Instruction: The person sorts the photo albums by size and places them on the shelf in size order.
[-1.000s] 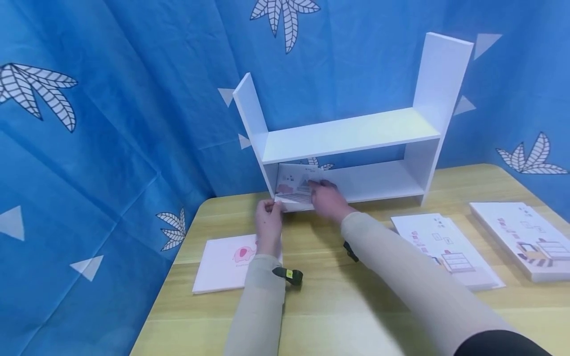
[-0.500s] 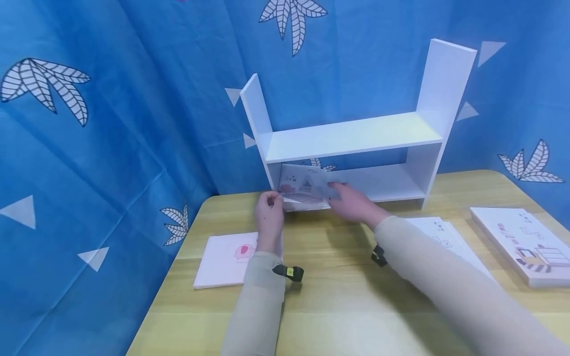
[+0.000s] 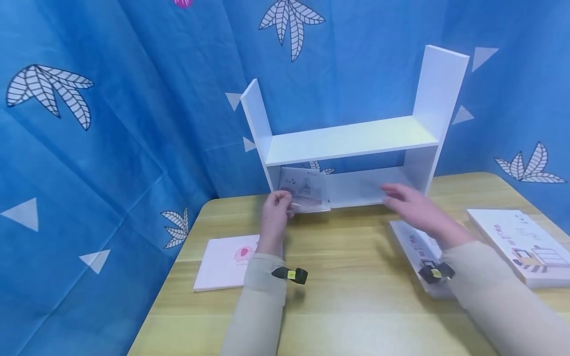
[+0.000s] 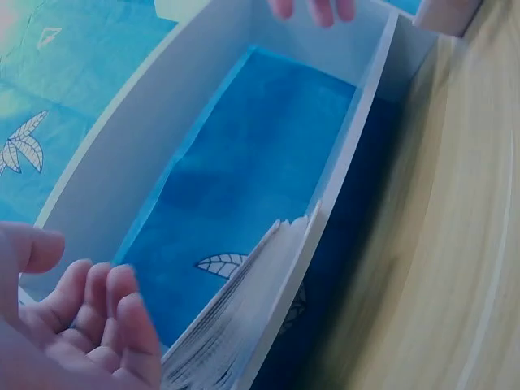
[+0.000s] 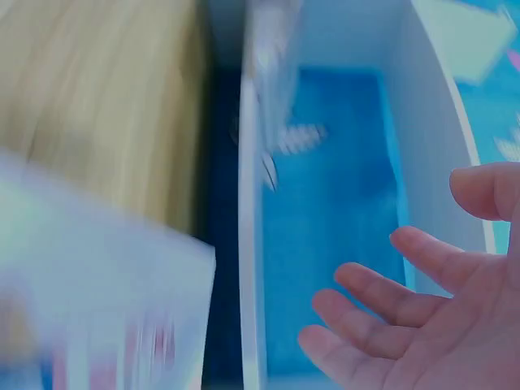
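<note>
In the head view, a stack of thin white books (image 3: 305,188) lies at the left end of the lower compartment of a white shelf (image 3: 356,138). My left hand (image 3: 276,212) is at the front left corner of that stack. Its fingers are loosely curled with nothing between them, as the left wrist view shows, where the page edges (image 4: 244,309) fan a little. My right hand (image 3: 416,210) hovers before the shelf's right part, fingers spread and holding nothing. Just below it lies a stack of printed white books (image 3: 414,252), partly hidden by the wrist.
Another thick stack of white books (image 3: 523,244) lies at the table's right. A white book with a pink elephant (image 3: 222,264) lies at the left, partly covered by my left arm. The wooden table (image 3: 338,287) ends at a blue curtain (image 3: 147,123).
My right hand has left the stack in the shelf and moved right, towards the loose books. My left hand has shifted slightly right along the stack's front edge.
</note>
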`<act>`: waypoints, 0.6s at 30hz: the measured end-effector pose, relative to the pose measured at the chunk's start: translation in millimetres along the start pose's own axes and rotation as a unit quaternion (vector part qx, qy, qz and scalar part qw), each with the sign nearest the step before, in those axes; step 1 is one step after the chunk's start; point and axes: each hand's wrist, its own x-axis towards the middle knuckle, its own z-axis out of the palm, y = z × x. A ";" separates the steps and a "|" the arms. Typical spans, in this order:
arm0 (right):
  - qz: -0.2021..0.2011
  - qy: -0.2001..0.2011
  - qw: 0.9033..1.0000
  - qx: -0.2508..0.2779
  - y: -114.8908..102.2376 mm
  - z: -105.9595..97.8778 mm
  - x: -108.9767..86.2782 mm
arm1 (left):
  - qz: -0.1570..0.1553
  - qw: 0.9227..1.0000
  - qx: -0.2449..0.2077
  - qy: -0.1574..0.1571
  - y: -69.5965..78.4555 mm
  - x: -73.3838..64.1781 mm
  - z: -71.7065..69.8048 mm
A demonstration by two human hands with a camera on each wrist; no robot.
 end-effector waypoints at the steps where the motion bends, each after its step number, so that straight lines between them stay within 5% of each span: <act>1: 0.014 0.002 1.000 0.000 5.3 -7.1 -6.6 | -0.002 1.000 0.003 -0.018 -0.9 -0.3 1.0; 7: 0.080 0.006 0.997 -0.013 40.2 -42.1 -42.2 | -0.022 0.991 0.037 -0.125 -7.1 -3.7 8.6; 13: 0.121 -0.022 0.991 -0.048 71.5 -57.0 -59.8 | -0.040 0.984 0.055 -0.162 -14.4 -6.0 20.3; 18: 0.109 -0.083 0.981 -0.134 83.7 -50.8 -60.3 | -0.053 0.975 0.076 -0.204 -22.0 -6.4 25.5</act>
